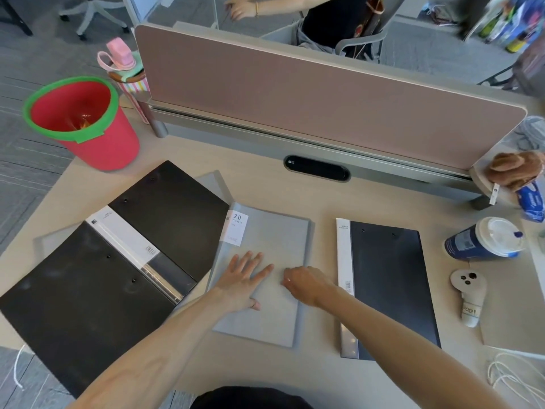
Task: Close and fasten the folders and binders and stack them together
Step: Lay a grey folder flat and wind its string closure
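A grey pocket folder (274,240) with a white "20 pockets" label lies closed in the middle of the desk. My left hand (244,278) rests flat on its cover, fingers spread. My right hand (303,281) sits on the same cover just to the right, fingers curled down, holding nothing that I can see. A black folder (97,261) lies wide open on the left, with a white spine strip and a clear clip bar across its middle. A closed dark folder (389,281) with a white spine strip lies on the right, partly under my right forearm.
A red bucket with a green rim (85,125) stands at the far left corner. A blue coffee cup (486,240), a white controller (469,296) and white cables (513,379) sit at the right. A pink divider panel (309,90) closes the desk's back; another person sits beyond it.
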A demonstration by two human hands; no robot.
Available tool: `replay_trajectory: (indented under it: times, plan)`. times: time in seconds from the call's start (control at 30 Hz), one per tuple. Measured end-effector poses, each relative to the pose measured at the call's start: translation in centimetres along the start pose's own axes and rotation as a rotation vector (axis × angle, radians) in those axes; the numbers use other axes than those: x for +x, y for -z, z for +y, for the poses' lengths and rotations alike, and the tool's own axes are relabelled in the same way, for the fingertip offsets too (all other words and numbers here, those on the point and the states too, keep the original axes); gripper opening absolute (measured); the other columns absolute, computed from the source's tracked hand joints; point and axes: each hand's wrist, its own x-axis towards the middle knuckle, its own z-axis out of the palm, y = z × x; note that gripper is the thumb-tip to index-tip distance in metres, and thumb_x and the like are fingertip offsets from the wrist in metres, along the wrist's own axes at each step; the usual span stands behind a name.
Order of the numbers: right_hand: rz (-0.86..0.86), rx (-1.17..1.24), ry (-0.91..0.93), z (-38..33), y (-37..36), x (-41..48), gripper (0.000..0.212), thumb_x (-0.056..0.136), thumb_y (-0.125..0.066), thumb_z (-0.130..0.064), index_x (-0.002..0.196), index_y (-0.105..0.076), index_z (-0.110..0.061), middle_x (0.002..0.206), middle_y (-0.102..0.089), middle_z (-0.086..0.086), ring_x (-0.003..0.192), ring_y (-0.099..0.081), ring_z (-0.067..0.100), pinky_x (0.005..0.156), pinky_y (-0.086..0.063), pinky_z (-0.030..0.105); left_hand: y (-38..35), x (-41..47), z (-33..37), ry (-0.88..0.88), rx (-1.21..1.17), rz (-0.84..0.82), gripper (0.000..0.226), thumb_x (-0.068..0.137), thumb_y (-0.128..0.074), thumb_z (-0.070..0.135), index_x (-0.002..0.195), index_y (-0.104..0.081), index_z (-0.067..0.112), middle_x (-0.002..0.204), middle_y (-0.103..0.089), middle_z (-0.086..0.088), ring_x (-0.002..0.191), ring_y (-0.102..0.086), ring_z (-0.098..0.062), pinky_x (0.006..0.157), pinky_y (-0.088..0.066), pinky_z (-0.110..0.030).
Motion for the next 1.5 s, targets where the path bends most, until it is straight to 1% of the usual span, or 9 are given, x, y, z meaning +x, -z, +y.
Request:
replay_trajectory:
  times: [0.4,0.6,0.77,0.83,0.93,1.03,1.17,1.4,1.5]
  plan:
    - [0.064,0.395,-0.329,1.7,0.8,3.1,0.034,0.093,-0.047,-0.038,0.102,-0.066,-0.011,0.110,-0.067,0.009,0.106,-0.062,0.032,0.088,-0.049,0.034,0.2,-0.1,0.0,-0.001,-0.007,-0.009,0.100,0.087,-0.054,0.060,0.154,0.012,0.028,0.162,0.021,-0.011,0.148,0.019,-0.036,0.118,0.010,-0.051]
    - [0.108,0.166,-0.179,3.2,1.0,1.3,0.032,0.096,-0.044,-0.040,0.101,-0.063,-0.015,0.104,-0.069,0.012,0.097,-0.063,0.035,0.078,-0.047,0.036,0.1,-0.1,0.1,0.006,-0.001,0.010,0.098,0.087,-0.053,0.061,0.154,0.011,0.029,0.162,0.020,-0.011,0.149,0.017,-0.036,0.118,0.009,-0.050]
    - [0.188,-0.052,-0.033,3.3,0.7,0.6,0.027,0.099,-0.041,-0.029,0.100,-0.061,-0.010,0.099,-0.068,0.006,0.088,-0.067,0.029,0.070,-0.047,0.032,0.1,-0.2,0.1,0.007,0.015,0.011,0.097,0.088,-0.051,0.062,0.154,0.012,0.029,0.162,0.020,-0.010,0.149,0.018,-0.035,0.118,0.010,-0.049]
    - [0.207,-0.152,0.056,3.4,0.7,0.4,0.007,0.086,-0.063,-0.018,0.082,-0.062,-0.013,0.079,-0.067,0.002,0.067,-0.067,0.023,0.056,-0.047,0.029,0.1,-0.2,0.1,0.008,0.017,0.012,0.097,0.088,-0.051,0.062,0.154,0.013,0.029,0.162,0.021,-0.010,0.149,0.018,-0.035,0.118,0.010,-0.049]
    - [0.225,-0.289,0.151,3.8,0.4,0.2,0.029,0.050,-0.079,-0.003,0.062,-0.057,-0.017,0.055,-0.055,-0.004,0.039,-0.053,0.016,0.039,-0.031,0.023,0.1,-0.2,0.1,0.007,0.024,0.010,0.096,0.089,-0.049,0.062,0.153,0.013,0.030,0.162,0.022,-0.010,0.149,0.019,-0.035,0.118,0.010,-0.049]
    - [0.191,-0.329,0.226,4.1,0.1,0.3,0.029,0.055,-0.071,0.003,0.078,-0.063,-0.014,0.067,-0.060,0.001,0.051,-0.058,0.020,0.045,-0.029,0.026,0.1,-0.1,0.0,0.007,0.032,0.009,0.095,0.089,-0.048,0.063,0.153,0.014,0.030,0.162,0.022,-0.009,0.148,0.020,-0.034,0.118,0.010,-0.049]
    - [0.242,-0.256,0.227,4.7,-0.8,0.5,0.037,0.072,-0.058,0.006,0.104,-0.063,-0.013,0.095,-0.061,0.007,0.080,-0.060,0.026,0.058,-0.046,0.034,-0.1,-0.1,0.1,0.021,0.022,0.022,0.096,0.088,-0.050,0.063,0.154,0.011,0.031,0.163,0.019,-0.008,0.149,0.017,-0.033,0.119,0.009,-0.049]
    - [0.338,0.004,0.064,3.7,-2.9,-0.6,0.020,0.078,-0.061,-0.004,0.094,-0.059,-0.015,0.096,-0.058,0.003,0.086,-0.054,0.023,0.070,-0.051,0.033,-0.1,0.1,0.1,0.025,0.001,0.029,0.095,0.087,-0.051,0.062,0.154,0.009,0.031,0.163,0.019,-0.007,0.149,0.017,-0.033,0.119,0.008,-0.048]
    - [0.401,0.104,-0.008,2.9,-4.0,-0.8,0.014,0.077,-0.059,-0.002,0.087,-0.058,-0.012,0.089,-0.058,0.005,0.081,-0.054,0.026,0.066,-0.050,0.036,-0.2,0.1,0.2,0.034,0.005,0.032,0.095,0.087,-0.052,0.062,0.154,0.008,0.031,0.163,0.018,-0.007,0.150,0.017,-0.033,0.119,0.006,-0.049]
